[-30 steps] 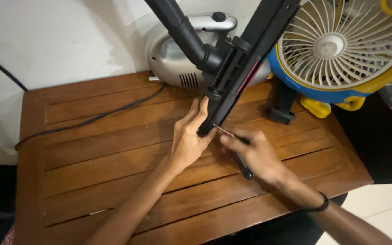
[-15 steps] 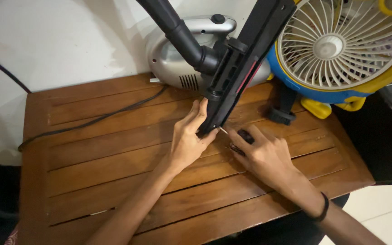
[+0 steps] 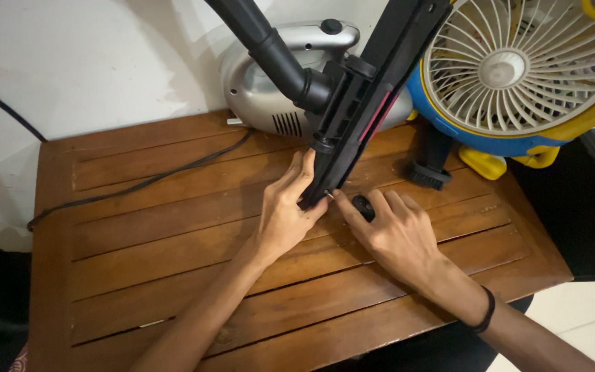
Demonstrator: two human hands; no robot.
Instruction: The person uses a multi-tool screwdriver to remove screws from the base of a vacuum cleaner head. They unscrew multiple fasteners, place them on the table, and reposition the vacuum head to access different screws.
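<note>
Left hand (image 3: 285, 219) grips the lower end of a black vacuum floor nozzle (image 3: 352, 117) mid-table (image 3: 139, 262), while right hand (image 3: 394, 231) closes on a screwdriver (image 3: 361, 205); steadying the nozzle keeps the tip seated

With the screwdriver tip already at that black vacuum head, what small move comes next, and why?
Probably a slow turn of the black-handled screwdriver by the right hand. Its metal tip sits at the lower end of the long black vacuum floor nozzle, which the left hand braces against the slatted wooden table, so the work looks steadied.
</note>
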